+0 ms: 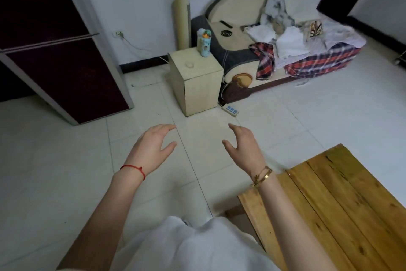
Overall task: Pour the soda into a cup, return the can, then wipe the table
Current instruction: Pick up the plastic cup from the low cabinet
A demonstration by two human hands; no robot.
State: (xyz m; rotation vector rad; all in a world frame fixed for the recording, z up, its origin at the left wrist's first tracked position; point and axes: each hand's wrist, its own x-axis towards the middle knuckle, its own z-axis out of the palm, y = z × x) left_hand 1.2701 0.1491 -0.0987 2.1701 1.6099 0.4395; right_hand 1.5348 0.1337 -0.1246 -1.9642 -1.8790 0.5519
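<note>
My left hand [151,146] and my right hand [242,146] are held out over the white tiled floor, palms facing each other, fingers curved and apart, with nothing in either. A red string circles the left wrist and a gold bracelet the right. The wooden plank table [342,200] fills the lower right, just to the right of my right forearm; the part of it in view is bare. No soda can, cup or wiping cloth shows in this view.
A small pale cabinet [195,82] stands ahead with a light-blue patterned bottle [204,43] on top. A sofa [285,51] piled with clothes lies behind it. A dark fridge [61,55] is at the left, a power strip [229,110] on the floor.
</note>
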